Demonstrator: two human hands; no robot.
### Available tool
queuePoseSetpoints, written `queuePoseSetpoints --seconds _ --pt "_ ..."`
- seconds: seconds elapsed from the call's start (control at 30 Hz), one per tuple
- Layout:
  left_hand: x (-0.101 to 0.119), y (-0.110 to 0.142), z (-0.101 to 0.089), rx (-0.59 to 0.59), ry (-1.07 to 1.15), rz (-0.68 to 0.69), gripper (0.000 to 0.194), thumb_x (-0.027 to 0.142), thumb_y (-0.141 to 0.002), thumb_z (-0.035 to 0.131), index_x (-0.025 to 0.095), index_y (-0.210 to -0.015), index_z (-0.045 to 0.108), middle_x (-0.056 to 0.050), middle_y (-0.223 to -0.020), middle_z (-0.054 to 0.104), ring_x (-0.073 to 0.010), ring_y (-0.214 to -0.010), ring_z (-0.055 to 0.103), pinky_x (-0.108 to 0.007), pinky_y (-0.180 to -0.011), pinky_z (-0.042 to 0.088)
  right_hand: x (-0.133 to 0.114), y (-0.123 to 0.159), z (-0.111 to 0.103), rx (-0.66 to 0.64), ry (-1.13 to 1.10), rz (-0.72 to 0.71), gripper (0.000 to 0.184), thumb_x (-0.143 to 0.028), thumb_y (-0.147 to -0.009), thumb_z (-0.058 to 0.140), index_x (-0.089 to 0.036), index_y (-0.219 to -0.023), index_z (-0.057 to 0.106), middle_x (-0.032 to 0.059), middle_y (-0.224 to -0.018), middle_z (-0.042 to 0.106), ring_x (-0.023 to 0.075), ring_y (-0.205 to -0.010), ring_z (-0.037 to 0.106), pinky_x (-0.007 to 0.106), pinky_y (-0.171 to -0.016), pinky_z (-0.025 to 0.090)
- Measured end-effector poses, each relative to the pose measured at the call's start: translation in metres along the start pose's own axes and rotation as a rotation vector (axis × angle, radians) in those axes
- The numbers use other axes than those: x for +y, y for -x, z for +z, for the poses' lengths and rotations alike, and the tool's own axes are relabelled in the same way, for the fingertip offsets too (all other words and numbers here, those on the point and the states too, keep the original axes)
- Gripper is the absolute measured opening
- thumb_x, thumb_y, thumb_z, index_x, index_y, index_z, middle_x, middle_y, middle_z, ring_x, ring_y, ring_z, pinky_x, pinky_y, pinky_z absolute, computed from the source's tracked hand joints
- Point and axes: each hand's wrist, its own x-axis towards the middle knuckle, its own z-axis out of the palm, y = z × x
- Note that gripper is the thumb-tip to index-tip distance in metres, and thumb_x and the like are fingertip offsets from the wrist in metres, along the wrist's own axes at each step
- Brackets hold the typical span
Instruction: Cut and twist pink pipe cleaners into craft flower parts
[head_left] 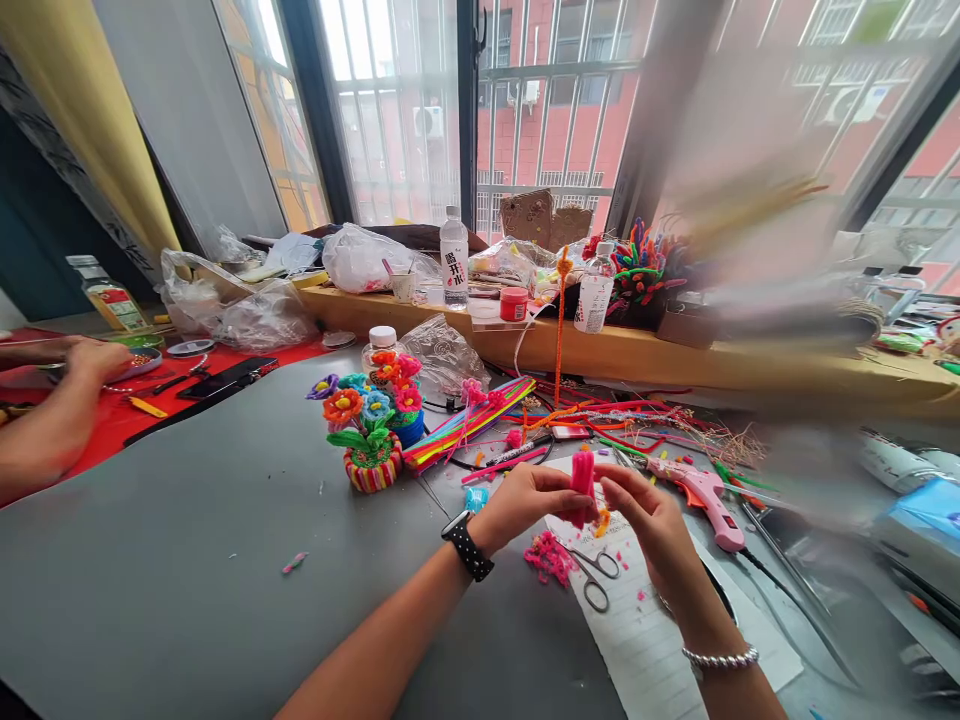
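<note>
Upright in the pinch of my left hand [521, 506] is a bundle of pink pipe cleaners [583, 472]. My right hand [654, 515] meets it from the other side, its thumb and fingertips closed at the bundle's edge. Just below lie small scissors [597, 578], partly on a lined paper sheet [637, 640], beside a heap of pink fuzz clippings [551, 558]. A small orange piece [602, 522] shows under the bundle. Left of my hands stands a striped pot [373, 470] of pipe cleaner flowers [345, 405].
A pink glue gun [709, 495] lies to the right, its cable trailing forward. Bundled pipe cleaners [472, 420] and loose stems lie behind my hands. Water bottles [454, 260] stand on the ledge. Another person's hand [97, 358] is at the far left over a red mat [176, 395].
</note>
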Motion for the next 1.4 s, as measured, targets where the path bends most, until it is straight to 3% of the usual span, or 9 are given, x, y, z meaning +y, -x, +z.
queuePoseSetpoints --seconds 0.07,0.13,0.27,0.5,0.7,1.1,1.23,1.4 --pt "0.002 0.001 -0.001 -0.052 0.095 -0.042 0.029 0.035 -0.071 0.057 0.009 -0.08 0.065 -0.008 -0.077 0.065 -0.0119 -0.066 0.057 -0.024 -0.065 0.045 -0.004 0.002 0.0 -0.124 0.084 -0.041 0.03 -0.04 -0.07 0.06 -0.021 -0.093 0.066 0.0064 -0.092 0.065 0.0234 -0.088 0.055 0.031 -0.076 0.043" --pt "0.003 0.003 -0.001 -0.077 0.161 -0.077 0.03 0.036 -0.069 0.059 0.009 -0.081 0.065 -0.009 -0.078 0.065 -0.0122 -0.067 0.058 -0.025 -0.067 0.045 -0.007 0.003 0.002 -0.217 0.157 -0.065 0.031 -0.042 -0.075 0.054 -0.022 -0.095 0.066 0.0061 -0.09 0.066 0.0237 -0.085 0.057 0.033 -0.077 0.044" --pt "0.001 0.003 -0.002 -0.092 0.253 -0.139 0.03 0.036 -0.067 0.061 0.01 -0.081 0.064 -0.009 -0.078 0.065 -0.0147 -0.072 0.06 -0.027 -0.071 0.046 -0.01 0.005 0.004 -0.268 0.252 -0.11 0.031 -0.042 -0.078 0.049 -0.023 -0.093 0.067 0.0046 -0.089 0.067 0.0223 -0.08 0.058 0.032 -0.077 0.044" --pt "-0.004 0.002 -0.006 -0.15 0.302 -0.194 0.026 0.033 -0.067 0.062 0.01 -0.079 0.065 -0.008 -0.076 0.065 -0.0134 -0.07 0.061 -0.027 -0.073 0.045 -0.007 0.002 0.002 -0.254 0.214 -0.157 0.024 -0.035 -0.075 0.055 -0.023 -0.091 0.068 0.0048 -0.087 0.066 0.0213 -0.08 0.058 0.029 -0.073 0.045" --pt "-0.004 0.002 -0.005 -0.122 0.336 -0.233 0.028 0.033 -0.067 0.063 0.009 -0.082 0.065 -0.008 -0.076 0.065 -0.0134 -0.07 0.061 -0.029 -0.075 0.045 -0.006 0.004 0.005 -0.184 0.209 -0.161 0.02 -0.032 -0.076 0.055 -0.019 -0.084 0.067 0.0046 -0.076 0.063 0.0204 -0.079 0.057 0.028 -0.071 0.045" --pt "-0.005 0.002 -0.007 -0.163 0.345 -0.267 0.03 0.035 -0.064 0.064 0.009 -0.078 0.065 -0.007 -0.074 0.064 -0.0131 -0.066 0.06 -0.031 -0.077 0.043 -0.003 0.002 0.008 -0.231 0.186 -0.127 0.027 -0.037 -0.077 0.051 -0.017 -0.089 0.065 0.0057 -0.084 0.065 0.0203 -0.078 0.058 0.029 -0.071 0.046" --pt "-0.006 0.002 -0.007 -0.168 0.347 -0.282 0.029 0.035 -0.064 0.064 0.01 -0.078 0.065 -0.008 -0.076 0.065 -0.0152 -0.069 0.061 -0.032 -0.077 0.043 0.001 0.002 0.009 -0.172 0.189 -0.128 0.028 -0.037 -0.074 0.054 -0.015 -0.084 0.065 0.007 -0.08 0.066 0.0213 -0.075 0.059 0.029 -0.068 0.047" --pt "-0.003 0.003 -0.003 -0.123 0.305 -0.254 0.031 0.037 -0.066 0.061 0.01 -0.082 0.066 -0.01 -0.079 0.066 -0.0178 -0.073 0.062 -0.031 -0.076 0.044 0.002 0.004 0.01 -0.044 0.347 -0.196 0.026 -0.037 -0.074 0.052 -0.015 -0.079 0.065 0.0085 -0.079 0.066 0.0219 -0.072 0.06 0.03 -0.066 0.048"
